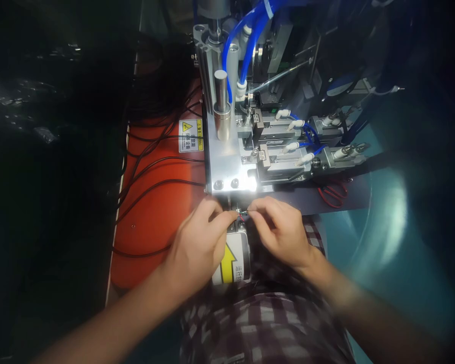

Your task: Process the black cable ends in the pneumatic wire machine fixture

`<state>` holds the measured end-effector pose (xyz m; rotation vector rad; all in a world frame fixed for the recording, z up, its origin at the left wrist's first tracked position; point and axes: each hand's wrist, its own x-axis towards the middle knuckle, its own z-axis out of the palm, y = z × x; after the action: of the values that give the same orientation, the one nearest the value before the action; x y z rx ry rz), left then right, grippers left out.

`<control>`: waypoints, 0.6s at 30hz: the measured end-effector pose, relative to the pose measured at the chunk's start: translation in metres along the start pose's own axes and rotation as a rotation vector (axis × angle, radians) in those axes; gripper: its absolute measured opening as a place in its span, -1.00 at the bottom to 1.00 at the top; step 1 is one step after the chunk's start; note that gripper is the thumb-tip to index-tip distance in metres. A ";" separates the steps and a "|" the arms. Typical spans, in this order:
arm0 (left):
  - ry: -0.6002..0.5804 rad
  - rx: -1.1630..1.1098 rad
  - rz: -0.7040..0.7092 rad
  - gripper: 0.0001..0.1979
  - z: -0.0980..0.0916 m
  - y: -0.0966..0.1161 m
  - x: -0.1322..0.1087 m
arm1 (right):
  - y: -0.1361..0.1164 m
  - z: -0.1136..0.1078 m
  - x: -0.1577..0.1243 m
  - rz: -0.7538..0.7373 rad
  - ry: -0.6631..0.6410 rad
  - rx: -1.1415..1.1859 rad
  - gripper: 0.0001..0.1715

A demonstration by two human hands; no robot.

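A metal machine head (227,172) with a bright front plate stands in the middle. Just below its front edge, my left hand (205,237) is closed, thumb and fingers pinched beside a small white part with thin red and dark wires (241,216). Facing it from the right, my right hand (282,227) pinches at the other end of these thin wires. The fingertips are a short gap apart. What sits between the left fingertips is too small to make out. Under the hands is a white cover (231,265) with a yellow arrow.
An orange surface (155,212) with black cables and a warning label (191,135) lies on the left. Blue air tubes (250,45) and metal cylinders rise behind. Red-handled scissors (333,194) lie right of the machine. Checkered clothing is below.
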<state>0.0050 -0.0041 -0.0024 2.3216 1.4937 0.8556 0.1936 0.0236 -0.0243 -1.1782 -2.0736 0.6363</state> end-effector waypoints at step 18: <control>0.000 0.006 -0.009 -0.73 0.001 0.000 -0.001 | -0.017 0.005 0.000 0.278 -0.008 0.254 -0.92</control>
<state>0.0051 -0.0047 -0.0032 2.3176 1.5076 0.8496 0.1803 0.0153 -0.0164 -1.3236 -1.7850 1.0043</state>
